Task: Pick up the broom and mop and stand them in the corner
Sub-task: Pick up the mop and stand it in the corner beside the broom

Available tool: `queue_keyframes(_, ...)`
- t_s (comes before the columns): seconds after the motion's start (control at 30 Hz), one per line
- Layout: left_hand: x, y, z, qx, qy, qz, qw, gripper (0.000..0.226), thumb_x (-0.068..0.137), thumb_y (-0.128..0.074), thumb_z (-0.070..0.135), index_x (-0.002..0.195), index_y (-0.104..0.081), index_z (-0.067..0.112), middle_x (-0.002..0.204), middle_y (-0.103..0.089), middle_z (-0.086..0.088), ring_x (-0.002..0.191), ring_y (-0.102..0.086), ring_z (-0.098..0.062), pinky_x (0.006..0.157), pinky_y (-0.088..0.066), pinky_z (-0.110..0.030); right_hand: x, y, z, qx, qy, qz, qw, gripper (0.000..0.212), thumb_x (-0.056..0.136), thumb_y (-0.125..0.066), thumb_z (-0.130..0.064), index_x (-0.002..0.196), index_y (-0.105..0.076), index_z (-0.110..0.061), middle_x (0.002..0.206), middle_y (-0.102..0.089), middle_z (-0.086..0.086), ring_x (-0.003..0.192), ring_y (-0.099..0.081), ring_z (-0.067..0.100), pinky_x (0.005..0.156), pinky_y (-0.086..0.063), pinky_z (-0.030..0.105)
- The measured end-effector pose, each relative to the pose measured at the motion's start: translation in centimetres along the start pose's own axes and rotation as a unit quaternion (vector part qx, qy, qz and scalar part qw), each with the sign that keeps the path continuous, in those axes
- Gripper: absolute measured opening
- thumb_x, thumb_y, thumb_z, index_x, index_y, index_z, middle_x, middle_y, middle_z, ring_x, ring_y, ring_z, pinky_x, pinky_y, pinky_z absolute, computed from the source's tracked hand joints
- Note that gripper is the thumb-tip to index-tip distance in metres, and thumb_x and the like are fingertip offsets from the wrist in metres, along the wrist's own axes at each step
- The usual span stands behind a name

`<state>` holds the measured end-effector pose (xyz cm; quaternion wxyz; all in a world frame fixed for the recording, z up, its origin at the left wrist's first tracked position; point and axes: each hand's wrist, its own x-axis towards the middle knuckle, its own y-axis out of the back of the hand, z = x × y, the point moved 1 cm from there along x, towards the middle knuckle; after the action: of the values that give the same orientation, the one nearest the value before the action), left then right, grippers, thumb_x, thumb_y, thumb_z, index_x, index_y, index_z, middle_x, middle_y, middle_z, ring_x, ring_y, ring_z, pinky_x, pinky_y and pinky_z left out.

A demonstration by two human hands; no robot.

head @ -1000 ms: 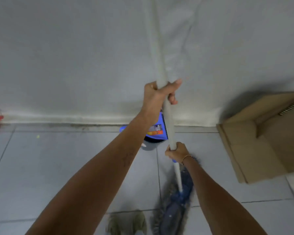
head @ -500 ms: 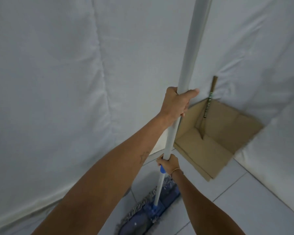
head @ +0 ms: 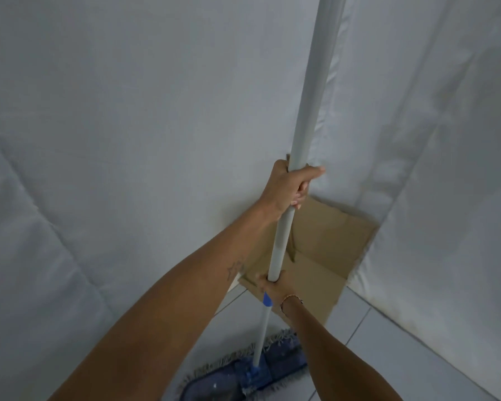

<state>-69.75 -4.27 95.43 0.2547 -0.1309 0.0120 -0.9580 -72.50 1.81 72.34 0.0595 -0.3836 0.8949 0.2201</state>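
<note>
The mop (head: 307,157) has a pale grey-white pole running up to the top of the frame, a bright blue collar low on it, and a dark blue head fringed in grey at the bottom centre; the cardboard (head: 324,256) at centre right is plain tan; the sheets (head: 128,140) are white; the floor (head: 388,342) is pale grey tile; a thin gold bracelet (head: 290,298) circles one wrist.

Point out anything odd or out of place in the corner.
A flattened cardboard box fills the corner floor, bent up against the wall where the mop should stand. Nothing looks spilled or broken.
</note>
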Motion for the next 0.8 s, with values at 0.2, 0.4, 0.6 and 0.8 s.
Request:
queue_keyframes(0.2, 9.9, -2.4, -0.9, -0.021, 0.013, 0.023, 0.999, 0.049, 0.080, -0.067, 0.019, 0.041, -0.037, 0.015, 0.030, -0.030, 0.004, 0.025, -0.025, -0.012, 0.039, -0.027, -0.020, 8.9, 6.7, -1.6, -0.013, -0.016, 0.014, 1.000, 0.022, 0.081, -0.065, -0.020, 0.080, -0.062, 0.002, 0.097, -0.070, 0.029, 0.085, -0.069, 0.035, 0.082, -0.058, 0.047)
queue_keyframes(0.4, 18.1, -4.4, -3.3, -0.021, 0.014, 0.034, 0.999, 0.046, 0.075, -0.065, 0.014, 0.040, -0.035, 0.015, 0.031, -0.028, 0.003, 0.028, -0.023, -0.014, 0.044, -0.023, -0.028, 16.4, 11.5, -2.1, -0.011, -0.030, 0.024, 0.999, 0.037, 0.081, -0.066, -0.021, 0.098, -0.064, 0.011, 0.100, -0.070, 0.029, 0.073, -0.061, 0.023, 0.080, -0.059, 0.043)
queue_keyframes(0.6, 26.5, -4.6, -5.9, -0.024, 0.011, 0.038, 0.999, 0.047, 0.076, -0.065, 0.012, 0.040, -0.035, 0.016, 0.030, -0.029, 0.004, 0.027, -0.023, -0.013, 0.043, -0.022, -0.027, 24.0, 13.8, -3.2, -0.012, -0.029, 0.014, 0.999, 0.035, 0.081, -0.066, -0.022, 0.098, -0.065, 0.009, 0.094, -0.071, 0.027, 0.071, -0.061, 0.023, 0.077, -0.059, 0.042)
queue_keyframes(0.8, 35.9, -3.1, -8.6, -0.021, 0.008, 0.041, 0.999, 0.048, 0.079, -0.065, 0.012, 0.039, -0.038, 0.016, 0.031, -0.032, 0.005, 0.026, -0.027, -0.011, 0.039, -0.029, -0.019, 32.7, 15.2, -5.6, -0.011, -0.027, 0.022, 0.999, 0.030, 0.083, -0.066, -0.018, 0.100, -0.061, 0.007, 0.088, -0.067, 0.023, 0.075, -0.062, 0.025, 0.078, -0.059, 0.042)
